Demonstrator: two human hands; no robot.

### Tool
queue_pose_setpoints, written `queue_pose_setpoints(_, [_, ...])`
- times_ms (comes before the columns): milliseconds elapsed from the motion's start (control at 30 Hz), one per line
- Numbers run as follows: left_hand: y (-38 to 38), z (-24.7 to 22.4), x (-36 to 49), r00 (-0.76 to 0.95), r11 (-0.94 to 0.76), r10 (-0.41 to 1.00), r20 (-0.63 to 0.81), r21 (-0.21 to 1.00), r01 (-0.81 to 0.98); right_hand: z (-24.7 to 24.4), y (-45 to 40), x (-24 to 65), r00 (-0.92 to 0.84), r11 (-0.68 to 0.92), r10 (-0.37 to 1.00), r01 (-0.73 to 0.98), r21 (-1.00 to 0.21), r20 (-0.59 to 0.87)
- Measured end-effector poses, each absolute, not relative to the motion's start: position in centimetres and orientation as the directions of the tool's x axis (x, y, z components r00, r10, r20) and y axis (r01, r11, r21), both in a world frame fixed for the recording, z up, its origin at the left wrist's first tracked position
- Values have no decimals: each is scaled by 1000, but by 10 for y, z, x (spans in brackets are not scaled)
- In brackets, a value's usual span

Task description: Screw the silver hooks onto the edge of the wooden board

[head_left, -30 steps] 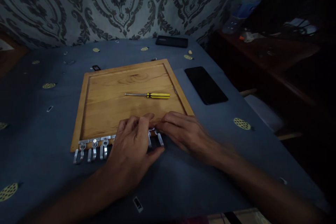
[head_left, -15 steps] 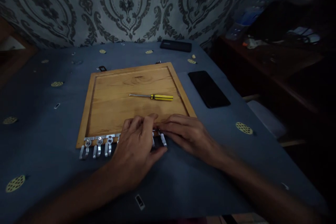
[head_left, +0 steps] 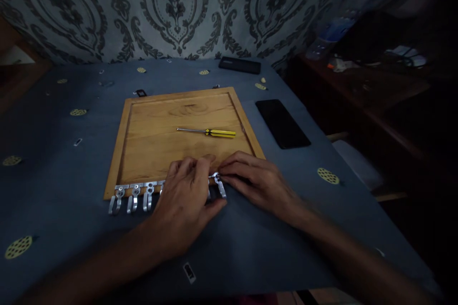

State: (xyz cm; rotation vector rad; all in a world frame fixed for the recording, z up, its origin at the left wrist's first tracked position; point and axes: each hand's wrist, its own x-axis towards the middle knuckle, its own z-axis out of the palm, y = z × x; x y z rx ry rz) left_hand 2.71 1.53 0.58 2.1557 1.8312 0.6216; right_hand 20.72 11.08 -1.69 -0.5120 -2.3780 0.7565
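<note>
A framed wooden board (head_left: 157, 152) lies flat on the table. Along its near edge runs a hook rail (head_left: 150, 186) with several silvery metal hooks, its middle part hidden under my left hand (head_left: 188, 202). That hand is closed over the rail, fingers on the board side and thumb beside the rightmost hook (head_left: 221, 187). The fingers of my right hand (head_left: 259, 178) are pinched together at the top of that same hook; whatever small thing they hold is hidden. A screwdriver (head_left: 220, 133) with a yellow-and-black handle rests on the board, beyond both hands.
A black phone (head_left: 282, 124) lies right of the board. A dark flat case (head_left: 239, 65) is at the back, near the patterned wall. Small black hangers (head_left: 140, 93) stick out from the board's far edge. On a side shelf stands a plastic bottle (head_left: 327, 33).
My right fingers have drawn slightly back from the rail's right end, so the top of the last hook shows more. My left hand stays in place. The view has shifted a little.
</note>
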Motion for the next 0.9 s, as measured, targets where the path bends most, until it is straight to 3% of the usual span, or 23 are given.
queue_pose_setpoints(533, [15, 5, 27, 129, -195, 976, 175, 446, 873, -16, 112, 208, -756, 755, 490, 119, -645, 434])
queue_pose_setpoints(900, [13, 5, 27, 125, -188, 978, 167, 449, 874, -13, 112, 209, -780, 808, 428, 104, -580, 457])
